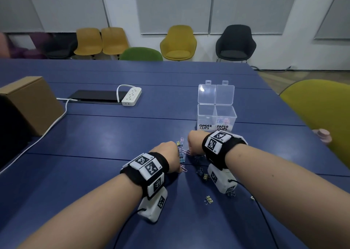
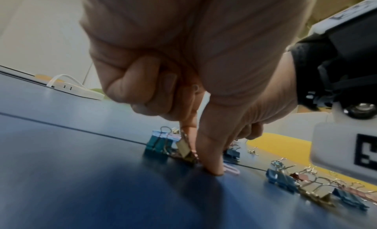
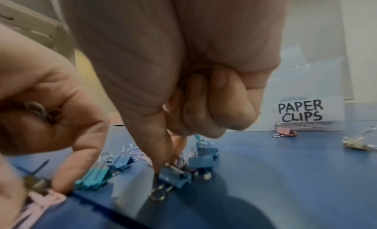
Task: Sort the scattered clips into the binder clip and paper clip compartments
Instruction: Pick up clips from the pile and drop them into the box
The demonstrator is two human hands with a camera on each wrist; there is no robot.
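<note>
- Our right hand hangs knuckles-up over the pile of clips; its thumb and forefinger reach down and pinch at the wire handle of a blue binder clip that rests on the blue table, while the other fingers are curled into the palm.
- Our left hand is beside it, thumb tip pressed to the table just next to a pink paper clip; the outer fingers are curled in, and we cannot tell whether the forefinger behind the thumb grips anything.
- A teal binder clip and a gold binder clip stand touching each other just left of that thumb.
- More binder clips in blue, gold and pink lie scattered nearer our right wrist.
- The clear organizer box stands beyond the hands with its lids up.
- Its right compartment, labelled PAPER CLIPS, holds some coloured paper clips; a pink binder clip lies on the table just in front of it.
- The left compartment is labelled BINDER CLIPS.
- A white power strip and a cardboard box sit well apart to the left.
</note>
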